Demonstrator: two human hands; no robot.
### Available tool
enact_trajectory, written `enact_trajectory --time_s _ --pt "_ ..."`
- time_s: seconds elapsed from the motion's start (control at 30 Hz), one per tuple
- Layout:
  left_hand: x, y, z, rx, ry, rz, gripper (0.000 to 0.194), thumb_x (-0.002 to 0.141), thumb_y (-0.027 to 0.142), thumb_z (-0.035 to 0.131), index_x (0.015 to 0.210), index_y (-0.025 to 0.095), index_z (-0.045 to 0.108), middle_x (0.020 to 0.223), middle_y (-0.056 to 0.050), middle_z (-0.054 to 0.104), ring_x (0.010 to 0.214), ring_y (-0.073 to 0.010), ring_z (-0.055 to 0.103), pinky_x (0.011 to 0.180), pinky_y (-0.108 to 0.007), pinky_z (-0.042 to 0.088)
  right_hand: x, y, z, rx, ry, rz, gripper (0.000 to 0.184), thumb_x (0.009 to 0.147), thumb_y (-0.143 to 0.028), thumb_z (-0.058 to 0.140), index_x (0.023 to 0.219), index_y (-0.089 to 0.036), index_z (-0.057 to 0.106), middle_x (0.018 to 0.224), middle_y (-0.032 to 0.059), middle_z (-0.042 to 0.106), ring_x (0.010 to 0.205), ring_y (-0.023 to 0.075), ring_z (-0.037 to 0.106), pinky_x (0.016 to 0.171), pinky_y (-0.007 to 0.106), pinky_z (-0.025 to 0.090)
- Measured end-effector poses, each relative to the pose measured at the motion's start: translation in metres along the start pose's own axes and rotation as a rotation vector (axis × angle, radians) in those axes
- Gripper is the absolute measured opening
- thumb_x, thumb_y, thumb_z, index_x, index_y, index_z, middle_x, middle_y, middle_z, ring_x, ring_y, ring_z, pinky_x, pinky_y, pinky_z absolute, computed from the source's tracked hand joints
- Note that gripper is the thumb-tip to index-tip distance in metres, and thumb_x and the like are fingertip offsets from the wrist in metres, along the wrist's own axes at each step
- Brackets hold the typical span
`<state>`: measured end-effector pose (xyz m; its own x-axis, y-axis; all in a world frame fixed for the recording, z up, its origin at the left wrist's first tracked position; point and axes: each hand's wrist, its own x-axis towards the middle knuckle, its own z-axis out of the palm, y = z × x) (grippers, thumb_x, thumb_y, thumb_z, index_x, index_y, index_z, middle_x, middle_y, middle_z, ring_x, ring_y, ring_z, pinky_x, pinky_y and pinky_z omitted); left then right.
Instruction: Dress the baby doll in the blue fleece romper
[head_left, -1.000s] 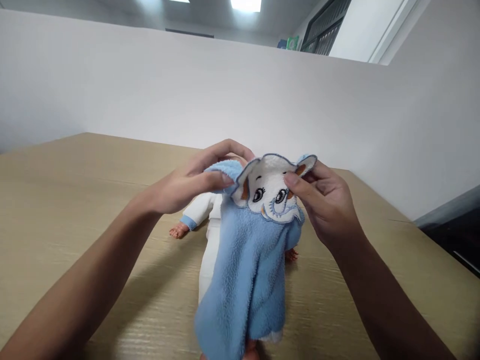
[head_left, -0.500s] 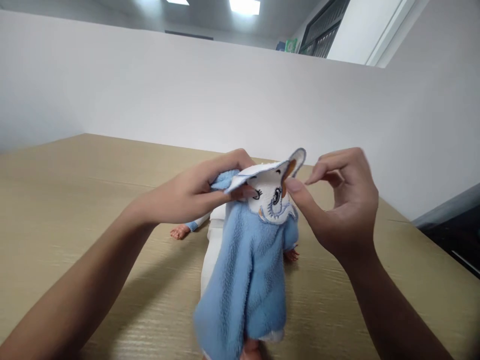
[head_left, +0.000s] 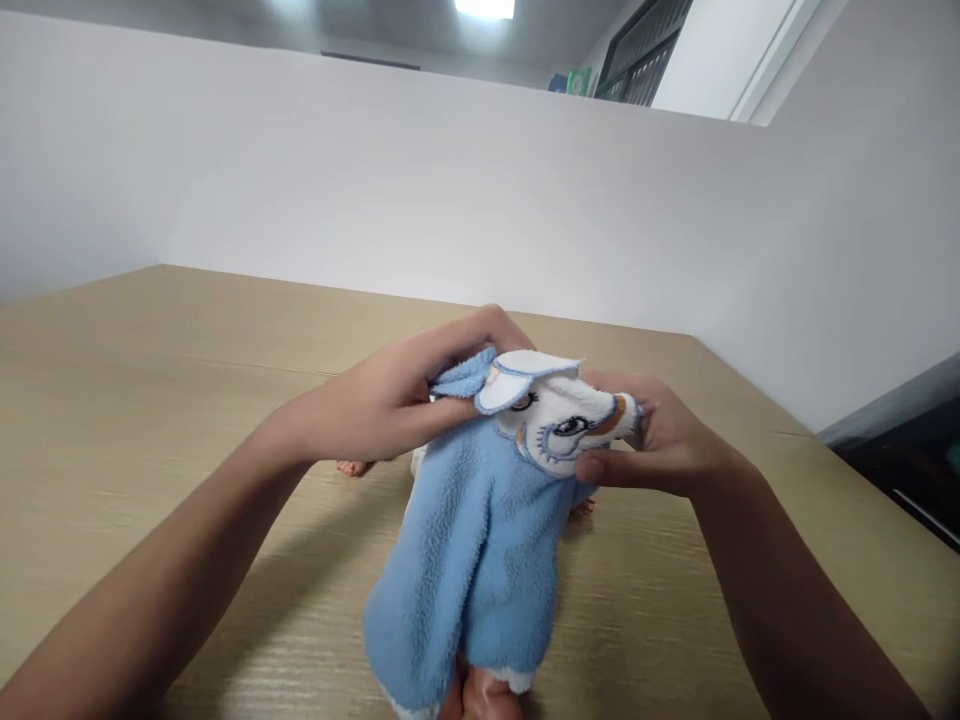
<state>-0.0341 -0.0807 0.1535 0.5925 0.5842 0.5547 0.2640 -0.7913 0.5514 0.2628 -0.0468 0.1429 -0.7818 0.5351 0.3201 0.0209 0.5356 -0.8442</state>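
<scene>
A doll (head_left: 493,694) lies on the table in a fluffy light-blue hooded robe (head_left: 442,560) with white trim. Its legs point toward me, and its small hands stick out at either side. The robe's white hood (head_left: 555,400), embroidered with eyes and lashes, covers the doll's head. My left hand (head_left: 367,400) grips the hood's left edge by a blue ear flap, thumb in front and fingers behind. On the other side, my right hand (head_left: 675,440) has closed around the hood's right edge, its thumb low on the front. The doll's face is hidden.
The wood-grain table (head_left: 187,420) spreads out around the doll. A white partition (head_left: 375,180) rises behind the table's far edge. At the right stands a dark object (head_left: 900,470), partly out of view.
My right hand has moved down and in, closing on the hood's right edge. The hood now sits lower and flatter. My left hand keeps its grip.
</scene>
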Motion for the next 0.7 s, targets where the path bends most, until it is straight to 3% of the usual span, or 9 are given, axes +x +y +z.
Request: enact_trajectory --time_s 0.13,0.23,0.33,0.43,0.57,0.63,0.7 --pt "-0.004 0.002 -0.007 -0.064 -0.154 -0.148 0.025 0.099 0.035 0.081 0.121 0.024 0.074 0.081 0.001 0.070 0.070 -0.0149 0.066 0.062 -0.021 0.056 -0.001 -0.004 0.007 -0.051 0.165 -0.118 0.035 0.087 -0.047 0.094 0.113 -0.027 0.081 0.124 0.0066 0.072 0.117 0.0275 0.069 0.095 0.034 0.059" --pt "-0.008 -0.002 -0.012 -0.100 -0.196 -0.125 0.020 0.099 0.035 0.082 0.114 0.025 0.075 0.077 0.002 0.067 0.068 -0.0142 0.065 0.060 -0.021 0.056 -0.002 -0.001 0.007 -0.035 0.233 -0.111 0.045 0.090 -0.051 0.091 0.127 -0.030 0.078 0.127 0.0059 0.075 0.117 0.0275 0.072 0.100 0.036 0.060" --pt "-0.007 -0.004 -0.013 -0.142 -0.105 -0.036 0.017 0.099 0.031 0.082 0.113 0.026 0.072 0.090 0.001 0.070 0.081 -0.0139 0.069 0.069 -0.019 0.057 -0.003 0.000 0.001 -0.135 0.084 0.005 0.062 0.084 -0.054 0.095 0.136 -0.028 0.076 0.124 0.0061 0.078 0.118 0.0288 0.073 0.105 0.038 0.059" --pt "-0.004 -0.004 -0.012 -0.148 -0.080 -0.038 0.016 0.100 0.030 0.081 0.110 0.025 0.070 0.095 0.001 0.071 0.091 -0.0158 0.072 0.075 -0.020 0.058 -0.007 -0.004 -0.006 -0.255 -0.058 0.125 0.056 0.078 -0.052 0.099 0.125 -0.025 0.082 0.112 0.0039 0.081 0.105 0.0281 0.075 0.096 0.036 0.062" --pt "-0.008 -0.008 -0.013 -0.129 -0.199 -0.182 0.024 0.100 0.040 0.081 0.116 0.026 0.070 0.084 0.002 0.071 0.070 -0.0146 0.068 0.059 -0.022 0.055 -0.012 -0.006 -0.008 -0.093 0.071 0.089 0.051 0.077 -0.055 0.099 0.115 -0.024 0.085 0.107 0.0042 0.082 0.098 0.0274 0.077 0.082 0.033 0.064" --pt "-0.011 -0.012 -0.014 -0.150 -0.265 -0.176 0.027 0.097 0.041 0.085 0.116 0.027 0.072 0.082 0.002 0.071 0.063 -0.0138 0.066 0.054 -0.022 0.055 -0.010 -0.002 -0.005 -0.032 0.124 0.072 0.058 0.078 -0.054 0.098 0.125 -0.024 0.082 0.118 0.0064 0.082 0.110 0.0301 0.077 0.091 0.035 0.064" --pt "-0.012 -0.016 -0.012 -0.181 -0.260 -0.141 0.028 0.095 0.041 0.087 0.115 0.028 0.073 0.079 0.002 0.069 0.063 -0.0139 0.066 0.054 -0.022 0.056 -0.005 0.003 -0.002 -0.013 0.100 0.114 0.066 0.080 -0.054 0.097 0.136 -0.024 0.077 0.129 0.0084 0.080 0.122 0.0320 0.074 0.101 0.038 0.063"
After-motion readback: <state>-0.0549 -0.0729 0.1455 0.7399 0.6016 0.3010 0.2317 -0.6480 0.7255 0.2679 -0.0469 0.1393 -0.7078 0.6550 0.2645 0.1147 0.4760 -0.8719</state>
